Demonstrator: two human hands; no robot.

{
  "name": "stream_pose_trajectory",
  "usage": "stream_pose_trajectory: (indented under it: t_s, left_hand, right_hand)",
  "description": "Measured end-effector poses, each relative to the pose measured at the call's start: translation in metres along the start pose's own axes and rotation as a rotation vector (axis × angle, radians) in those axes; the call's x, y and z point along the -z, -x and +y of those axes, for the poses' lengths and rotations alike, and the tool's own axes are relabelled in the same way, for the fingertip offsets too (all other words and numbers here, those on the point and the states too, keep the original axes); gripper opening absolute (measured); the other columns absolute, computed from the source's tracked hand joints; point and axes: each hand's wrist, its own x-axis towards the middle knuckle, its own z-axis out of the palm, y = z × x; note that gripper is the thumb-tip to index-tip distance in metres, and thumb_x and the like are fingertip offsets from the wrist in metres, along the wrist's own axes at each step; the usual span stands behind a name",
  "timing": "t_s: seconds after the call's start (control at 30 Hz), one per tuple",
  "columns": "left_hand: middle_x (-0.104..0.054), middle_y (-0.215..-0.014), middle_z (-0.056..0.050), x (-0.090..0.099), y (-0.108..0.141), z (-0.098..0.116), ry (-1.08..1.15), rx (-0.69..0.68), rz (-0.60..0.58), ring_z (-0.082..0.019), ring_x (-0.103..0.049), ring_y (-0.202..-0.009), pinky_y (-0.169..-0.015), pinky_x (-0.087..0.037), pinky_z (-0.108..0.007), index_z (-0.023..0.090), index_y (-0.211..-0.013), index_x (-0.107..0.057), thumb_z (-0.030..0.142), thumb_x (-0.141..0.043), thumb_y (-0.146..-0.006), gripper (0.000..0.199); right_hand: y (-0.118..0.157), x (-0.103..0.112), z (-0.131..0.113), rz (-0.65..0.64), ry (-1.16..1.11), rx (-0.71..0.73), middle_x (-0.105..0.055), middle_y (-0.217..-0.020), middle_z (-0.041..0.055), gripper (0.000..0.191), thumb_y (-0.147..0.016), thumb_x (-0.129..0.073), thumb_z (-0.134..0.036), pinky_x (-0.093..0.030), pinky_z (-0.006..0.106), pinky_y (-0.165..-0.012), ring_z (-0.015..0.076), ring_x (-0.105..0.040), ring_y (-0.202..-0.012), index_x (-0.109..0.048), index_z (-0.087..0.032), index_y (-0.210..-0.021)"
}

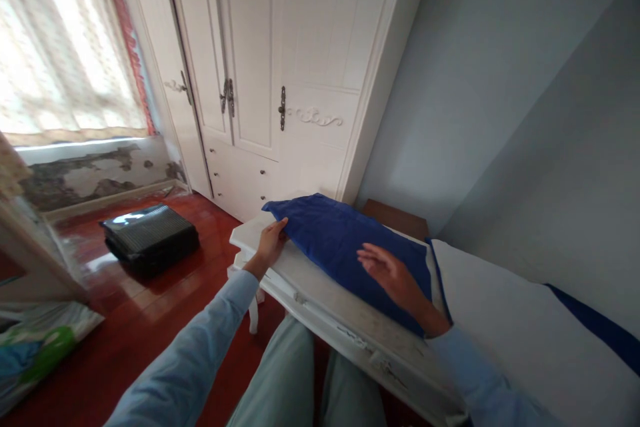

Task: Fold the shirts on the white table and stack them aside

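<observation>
A dark blue cloth (345, 240) lies spread over the top of a white dresser-like table (320, 287). Its left corner is pinched between the thumb and fingers of my left hand (273, 240), beside the table's left end. Over the right half of the cloth is my right hand (390, 273), palm down with its fingers apart and holding nothing. Whether its fingertips touch the cloth cannot be made out. To the right, a white sheet with a blue edge (505, 307) lies near my right forearm.
A white wardrobe (320, 47) stands behind the table. Between table and wall is a brown wooden piece (395, 217). On the red floor at the left sits a black case (150, 237), with a plastic bag (45, 347) at the lower left. My legs are close to the table's front.
</observation>
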Motion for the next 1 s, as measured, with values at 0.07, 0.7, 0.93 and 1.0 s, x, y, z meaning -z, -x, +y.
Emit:
stream_pose_trajectory:
  t_s: [0.07, 0.7, 0.93, 1.0]
  left_hand:
    - [-0.078, -0.089, -0.011, -0.001, -0.002, -0.003, 0.047, -0.03, -0.027, -0.025, -0.074, -0.084, -0.074, -0.06, -0.033, 0.012, -0.086, -0.074, 0.03, -0.081, -0.073, 0.023]
    - [-0.077, -0.106, -0.008, 0.001, -0.014, 0.005, 0.229, -0.023, 0.273, -0.021, -0.07, -0.105, -0.09, -0.059, -0.03, 0.019, -0.109, -0.069, 0.022, -0.055, -0.093, 0.022]
    - [-0.075, -0.118, -0.008, 0.0, -0.017, 0.009, 0.393, -0.016, 0.25, -0.02, -0.065, -0.12, -0.105, -0.051, -0.034, 0.017, -0.127, -0.066, 0.014, -0.044, -0.095, 0.039]
    - [-0.075, -0.118, -0.009, 0.001, -0.017, 0.011, 0.406, 0.002, 0.21, -0.021, -0.064, -0.121, -0.107, -0.05, -0.036, 0.016, -0.128, -0.065, 0.016, -0.043, -0.096, 0.039]
  right_hand:
    - [0.003, -0.054, -0.023, -0.192, -0.173, -0.067, -0.071, -0.126, 0.0119, 0.052, -0.083, -0.075, -0.044, -0.05, 0.047, -0.103, 0.0273, -0.067, -0.116, -0.063, -0.023, -0.129]
    - [0.025, -0.08, 0.029, 0.575, -1.152, -0.339, -0.075, -0.096, -0.0002, 0.013, -0.084, -0.059, -0.029, -0.057, 0.039, -0.099, 0.0182, -0.07, -0.1, -0.061, -0.03, -0.097]
    - [0.069, 0.02, 0.037, 0.609, -0.841, -0.463, -0.075, -0.087, 0.01, 0.024, -0.087, -0.048, -0.042, -0.057, 0.044, -0.095, 0.0265, -0.071, -0.1, -0.063, -0.024, -0.081]
    - [0.064, 0.036, 0.037, 0.533, -0.805, -0.577, -0.074, -0.08, 0.0123, 0.027, -0.089, -0.047, -0.041, -0.059, 0.045, -0.09, 0.0286, -0.073, -0.095, -0.062, -0.022, -0.076]
